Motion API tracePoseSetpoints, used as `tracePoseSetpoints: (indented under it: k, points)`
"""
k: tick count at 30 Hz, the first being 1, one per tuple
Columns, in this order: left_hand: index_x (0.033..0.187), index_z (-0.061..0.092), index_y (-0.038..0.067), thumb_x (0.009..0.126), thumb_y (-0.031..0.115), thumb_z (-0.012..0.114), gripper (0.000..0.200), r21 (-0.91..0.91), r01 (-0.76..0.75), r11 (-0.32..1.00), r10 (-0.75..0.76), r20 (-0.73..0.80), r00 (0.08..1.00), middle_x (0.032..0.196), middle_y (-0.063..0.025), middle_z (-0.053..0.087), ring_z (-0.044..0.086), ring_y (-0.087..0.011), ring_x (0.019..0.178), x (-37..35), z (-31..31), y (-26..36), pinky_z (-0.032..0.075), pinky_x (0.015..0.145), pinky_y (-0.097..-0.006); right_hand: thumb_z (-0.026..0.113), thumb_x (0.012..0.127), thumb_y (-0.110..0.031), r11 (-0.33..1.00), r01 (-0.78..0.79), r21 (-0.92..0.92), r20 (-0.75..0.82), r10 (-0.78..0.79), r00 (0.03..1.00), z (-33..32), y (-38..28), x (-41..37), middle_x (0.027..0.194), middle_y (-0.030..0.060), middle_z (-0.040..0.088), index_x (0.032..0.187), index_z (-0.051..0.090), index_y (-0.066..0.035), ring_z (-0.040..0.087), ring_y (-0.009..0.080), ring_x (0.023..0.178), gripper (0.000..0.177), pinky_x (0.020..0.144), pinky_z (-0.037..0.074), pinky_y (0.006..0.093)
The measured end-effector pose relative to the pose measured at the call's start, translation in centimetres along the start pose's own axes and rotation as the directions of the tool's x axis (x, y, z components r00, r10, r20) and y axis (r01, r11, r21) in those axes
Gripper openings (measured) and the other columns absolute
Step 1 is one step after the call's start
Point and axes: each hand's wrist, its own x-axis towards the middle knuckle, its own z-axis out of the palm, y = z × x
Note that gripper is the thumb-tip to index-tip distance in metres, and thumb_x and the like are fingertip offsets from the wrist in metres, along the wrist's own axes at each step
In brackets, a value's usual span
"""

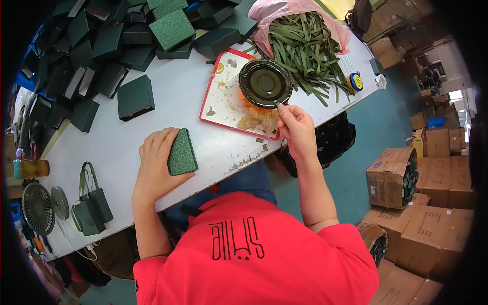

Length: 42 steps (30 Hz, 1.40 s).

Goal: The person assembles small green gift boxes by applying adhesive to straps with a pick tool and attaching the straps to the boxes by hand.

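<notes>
My left hand [156, 161] is wrapped round a small green patterned box [183, 155], which stands on the white table. The fingers lie along its far left side and the thumb along its near edge. My right hand [298, 131] is closed in a pinch at the near right rim of a round black pot [265, 84]. Between its fingertips is a tiny piece, too small to name. The pot sits over a glue-stained, orange-yellow base on a white board [216, 104] with a red edge, littered with green scraps.
Dark green boxes [134, 98] pile up at the back left. A pink plastic bag [277, 12] spills green ribbon strips [305, 48] behind the pot. At left are a small fan [39, 208] and a green gift bag [91, 211]. Cardboard cartons [427, 234] stack on the right floor.
</notes>
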Motion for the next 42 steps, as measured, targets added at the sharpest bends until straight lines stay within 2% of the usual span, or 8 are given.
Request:
tracePoseSetpoints:
  k: [14,19,21,23,26,27,30,42]
  points:
    - [0.138,0.047,0.005,0.054,0.02,0.088,0.095,0.009,-0.024,1.0,0.025,-0.053,0.998,0.139,-0.0141,0.05,0.043,-0.0378,0.129,-0.2,0.3,0.0,0.032,0.11,-0.0464,0.067,0.095,-0.015,0.997,0.016,0.078,-0.018,-0.014,1.0,-0.2,0.5,-0.5,0.068,0.0022,0.058,0.092,0.057,-0.003,0.04,0.0035,0.048,0.016,0.044,0.028,0.0189]
    - [0.138,0.048,0.004,0.053,0.024,0.09,0.097,-0.211,-0.111,0.971,0.086,-0.125,0.988,0.136,-0.0164,0.051,0.045,-0.0388,0.127,0.0,0.2,-0.2,0.036,0.109,-0.0458,0.064,0.096,-0.013,0.995,0.104,0.007,0.058,-0.104,0.993,1.0,-0.4,-3.7,0.071,0.0034,0.06,0.091,0.057,-0.002,0.042,0.0043,0.05,0.014,0.046,0.032,0.0199]
    - [0.138,0.048,0.003,0.051,0.027,0.091,0.1,-0.302,-0.15,0.941,0.116,-0.128,0.985,0.135,-0.0175,0.052,0.045,-0.0386,0.127,0.3,-0.2,0.2,0.037,0.109,-0.0456,0.063,0.097,-0.012,1.0,0.001,-0.003,0.236,0.0,0.972,1.9,-0.8,-5.2,0.072,0.0039,0.061,0.092,0.057,-0.002,0.043,0.0043,0.05,0.013,0.047,0.032,0.0197]
    - [0.14,0.047,0.003,0.052,0.027,0.092,0.101,-0.371,-0.189,0.909,0.155,-0.121,0.981,0.135,-0.0173,0.052,0.045,-0.0379,0.127,0.5,-0.5,0.6,0.037,0.109,-0.0445,0.064,0.097,-0.013,0.993,-0.113,-0.047,0.413,0.122,0.902,2.8,-1.0,-6.5,0.074,0.0033,0.062,0.095,0.058,-0.003,0.045,0.0037,0.052,0.012,0.048,0.033,0.019]
    - [0.14,0.046,0.004,0.052,0.026,0.093,0.102,-0.398,-0.216,0.892,0.19,-0.103,0.976,0.136,-0.0159,0.052,0.045,-0.0374,0.127,0.8,-0.7,1.3,0.038,0.108,-0.0441,0.065,0.097,-0.015,0.921,-0.294,-0.256,0.508,0.387,0.77,4.9,-1.4,-7.7,0.074,0.0014,0.062,0.095,0.058,-0.003,0.048,0.0029,0.056,0.014,0.05,0.034,0.018]
    - [0.141,0.046,0.004,0.052,0.025,0.093,0.103,-0.403,-0.225,0.887,0.203,-0.097,0.974,0.136,-0.0154,0.052,0.045,-0.0373,0.127,0.8,-0.7,1.4,0.038,0.107,-0.044,0.067,0.097,-0.018,0.907,-0.352,-0.231,0.541,0.42,0.729,5.3,-1.0,-7.8,0.074,-0.0007,0.063,0.094,0.059,-0.003,0.051,0.0024,0.061,0.016,0.053,0.036,0.0177]
    - [0.143,0.045,0.005,0.044,0.022,0.094,0.112,-0.416,-0.232,0.879,0.22,-0.078,0.972,0.139,-0.0126,0.052,0.045,-0.0345,0.129,0.8,-0.5,1.3,0.037,0.11,-0.0419,0.067,0.096,-0.018,0.903,-0.349,-0.251,0.558,0.43,0.71,6.4,-0.4,-8.0,0.074,-0.0014,0.062,0.093,0.059,-0.004,0.053,0.0023,0.062,0.018,0.054,0.037,0.0179]
    - [0.144,0.043,0.005,0.045,0.022,0.094,0.112,-0.428,-0.264,0.864,0.256,-0.077,0.964,0.14,-0.0118,0.052,0.046,-0.0336,0.128,0.8,-0.7,1.5,0.038,0.108,-0.0413,0.07,0.094,-0.022,0.862,-0.264,-0.432,0.533,0.481,0.696,7.0,0.2,-7.4,0.068,-0.002,0.059,0.087,0.058,-0.003,0.051,0.0023,0.06,0.023,0.054,0.038,0.0196]
